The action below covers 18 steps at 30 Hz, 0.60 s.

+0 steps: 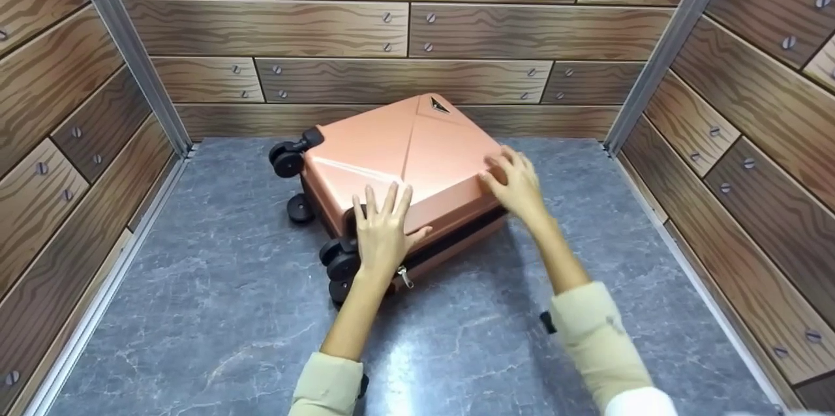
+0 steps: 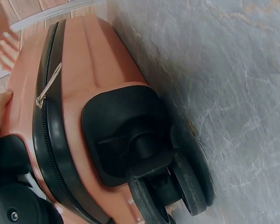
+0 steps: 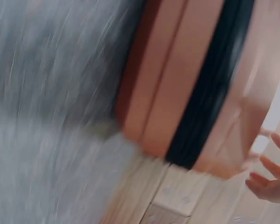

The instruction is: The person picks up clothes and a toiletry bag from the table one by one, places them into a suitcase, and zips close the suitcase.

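A rose-pink hard-shell suitcase [image 1: 365, 148] lies flat on its side on the floor, its black wheels [image 1: 287, 158] pointing left. My left hand [image 1: 381, 237] rests on the near-left corner with fingers spread straight over the top shell. At the right end, my right hand [image 1: 515, 184] is by the near corner, fingers loosely bent; in the right wrist view its fingertips [image 3: 259, 179] are beside the shell, and contact is unclear. A metal zipper pull [image 2: 49, 88] hangs on the black zipper band [image 2: 49, 135]. The suitcase's underside is hidden.
Grey marbled flooring [image 1: 215, 312] surrounds the suitcase. Wood-patterned walls stand behind [image 1: 326, 31], at left [image 1: 59, 207] and at right [image 1: 737, 207], with metal posts at the back corners. The suitcase's far corner is close to the back wall.
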Motion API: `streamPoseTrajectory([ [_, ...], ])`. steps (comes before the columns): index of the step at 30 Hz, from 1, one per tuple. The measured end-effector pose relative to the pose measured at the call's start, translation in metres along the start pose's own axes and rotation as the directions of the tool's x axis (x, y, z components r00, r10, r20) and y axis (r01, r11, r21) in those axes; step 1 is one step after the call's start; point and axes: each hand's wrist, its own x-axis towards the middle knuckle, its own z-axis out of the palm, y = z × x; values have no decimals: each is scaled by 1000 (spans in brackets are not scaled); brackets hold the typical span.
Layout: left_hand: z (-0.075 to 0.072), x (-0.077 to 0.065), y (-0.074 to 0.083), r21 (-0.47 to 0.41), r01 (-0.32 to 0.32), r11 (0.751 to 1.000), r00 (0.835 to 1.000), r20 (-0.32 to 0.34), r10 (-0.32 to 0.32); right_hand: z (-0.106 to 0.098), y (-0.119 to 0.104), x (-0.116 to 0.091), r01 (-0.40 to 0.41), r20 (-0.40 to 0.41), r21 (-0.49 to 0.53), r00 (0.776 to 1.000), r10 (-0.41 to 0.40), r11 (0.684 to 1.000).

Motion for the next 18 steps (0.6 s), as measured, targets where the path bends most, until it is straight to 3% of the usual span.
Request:
streamPoseTrajectory([
  [4,1,2,-2,20,-22,1000,1000,-9,22,9,27,15,-13,47,45,999,11,999],
  [8,-1,2,-3,35,-42,999,999,-10,42,19,39,12,61,-51,96,997,-57,993],
  [12,0,3,-7,2,-75,997,997,-20,75,23,40,3,87,-137,55,987,-79,995],
  [18,0,0,-28,-132,-153,979,988,-41,149,21,28,-27,38,-190,-67,980,-50,997],
])
